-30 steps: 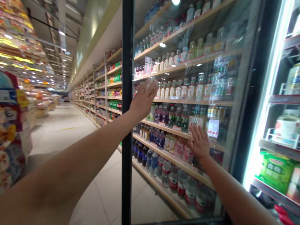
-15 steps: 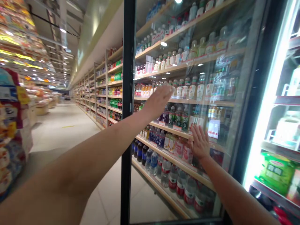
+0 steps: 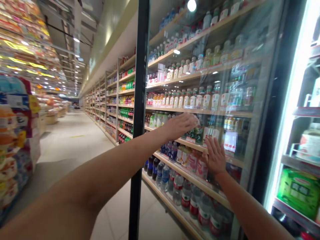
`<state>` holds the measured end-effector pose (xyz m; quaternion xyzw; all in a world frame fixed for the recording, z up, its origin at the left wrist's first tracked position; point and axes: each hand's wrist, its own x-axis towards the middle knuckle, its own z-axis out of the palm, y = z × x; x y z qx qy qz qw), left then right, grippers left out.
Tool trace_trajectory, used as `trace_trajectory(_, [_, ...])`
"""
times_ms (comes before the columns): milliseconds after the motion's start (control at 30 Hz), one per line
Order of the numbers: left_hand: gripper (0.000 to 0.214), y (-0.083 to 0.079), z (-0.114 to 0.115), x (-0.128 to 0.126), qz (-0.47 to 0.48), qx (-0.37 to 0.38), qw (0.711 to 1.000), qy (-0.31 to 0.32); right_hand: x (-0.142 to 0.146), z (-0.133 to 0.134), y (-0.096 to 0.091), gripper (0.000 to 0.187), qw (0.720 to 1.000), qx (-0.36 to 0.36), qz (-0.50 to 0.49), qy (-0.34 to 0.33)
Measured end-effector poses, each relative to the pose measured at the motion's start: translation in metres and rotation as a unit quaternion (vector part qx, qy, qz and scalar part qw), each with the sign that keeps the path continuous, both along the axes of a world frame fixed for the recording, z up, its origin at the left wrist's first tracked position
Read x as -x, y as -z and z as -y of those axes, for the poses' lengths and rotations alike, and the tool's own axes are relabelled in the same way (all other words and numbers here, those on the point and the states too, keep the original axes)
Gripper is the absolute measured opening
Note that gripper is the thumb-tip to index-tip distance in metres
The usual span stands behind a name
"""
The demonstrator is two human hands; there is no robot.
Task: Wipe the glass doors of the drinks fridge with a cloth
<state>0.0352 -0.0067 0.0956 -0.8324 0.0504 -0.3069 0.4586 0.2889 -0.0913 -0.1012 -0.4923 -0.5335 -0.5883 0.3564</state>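
A glass door [image 3: 266, 83] with a dark frame [image 3: 140, 86] stands swung open in front of me. My left hand [image 3: 182, 125] reaches across from the left with its fingers stretched out together, at the glass. A pale patch shows at its fingertips; I cannot make out whether that is a reflection. Lower and to the right, my right hand [image 3: 215, 155] is held up, palm towards the glass with its fingers spread. It seems to rest against the pane, though contact is hard to judge. Neither hand visibly grips anything.
Through the glass are shelves of bottled drinks [image 3: 193, 201]. On the right, a lit cooler holds a green package [image 3: 298, 191] and a white-labelled container [image 3: 311, 145]. Colourful packaged goods [image 3: 18, 110] are stacked at left, beside a tiled aisle [image 3: 82, 133].
My left hand has moved down and slightly right across the glass, closer to my right hand. My right hand stays nearly in place while the whole view shifts a little.
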Motion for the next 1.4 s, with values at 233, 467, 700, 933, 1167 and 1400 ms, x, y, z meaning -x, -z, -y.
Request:
trace_trajectory(233, [0.058,-0.057,-0.01,0.018,0.209,0.04,0.977,-0.011,0.001,-0.002,0.001,0.07,1.0,0.005,-0.006,-0.001])
trace_trajectory(467, [0.053,0.002,-0.003,0.007,0.018,-0.006,1.0,0.012,0.0,-0.001,0.001,0.071,1.0,-0.002,-0.003,0.0])
trace_trajectory(700, [0.057,-0.039,-0.01,0.023,0.233,0.034,0.972,-0.014,0.002,0.0,0.0,0.07,1.0,0.004,-0.006,-0.002])
trace_trajectory(933, [0.043,0.005,0.0,0.016,-0.04,-0.067,0.997,-0.03,-0.002,-0.002,0.005,0.067,1.0,-0.002,-0.011,-0.019])
trace_trajectory(1167, [0.056,-0.027,-0.003,0.02,0.203,0.047,0.978,-0.027,-0.004,-0.005,0.007,0.069,1.0,-0.007,-0.004,-0.003])
trace_trajectory(1400, [0.046,-0.001,-0.004,0.029,-0.003,-0.033,0.999,-0.012,0.0,0.0,0.004,0.07,1.0,-0.008,-0.002,-0.01])
